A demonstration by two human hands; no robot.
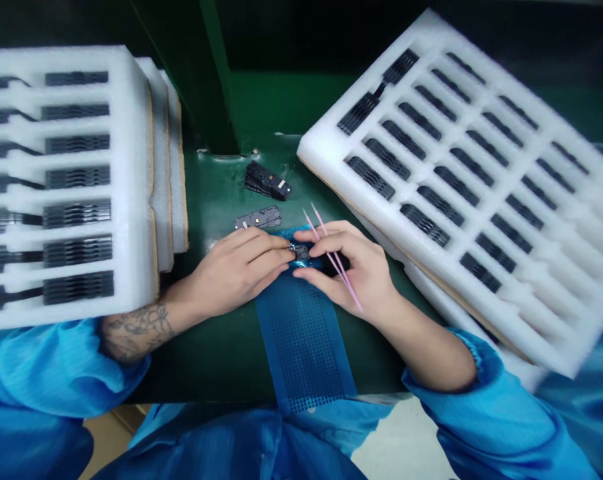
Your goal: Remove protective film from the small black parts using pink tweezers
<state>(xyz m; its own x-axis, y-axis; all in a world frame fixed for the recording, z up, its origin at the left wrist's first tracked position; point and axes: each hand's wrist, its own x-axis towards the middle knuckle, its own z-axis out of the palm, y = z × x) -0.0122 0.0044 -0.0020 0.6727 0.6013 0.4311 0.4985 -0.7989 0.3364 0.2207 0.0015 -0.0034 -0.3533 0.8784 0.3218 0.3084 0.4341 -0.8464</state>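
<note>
Small dark component [299, 252], held between both hands just above the centre of the view. Upper left, a stack of white foam trays [131, 167]; upper right, a single white foam tray [326, 150], tilted and blurred toward its far corner; both show rows of black parts seated in slots. Below them, a green workbench [216, 200] carries a blue perforated film [301, 340], which runs beneath the hands toward the person. Blue sleeves [46, 367] cover both arms. The left hand [231, 270] is curled, its fingertips closed on the near end of the component; the right hand [354, 270] closes thumb and fingers on the other side, also holding two pink-tipped sticks [334, 263]. The fingers hide how firmly each hand bears on the part. Just beyond the hands lie a flat grey metal bracket [257, 217] and a small stack of black parts [266, 181]. Good handling here appears to rest on light fingertip contact with steady, low wrists. No brand or writing can be read
</note>
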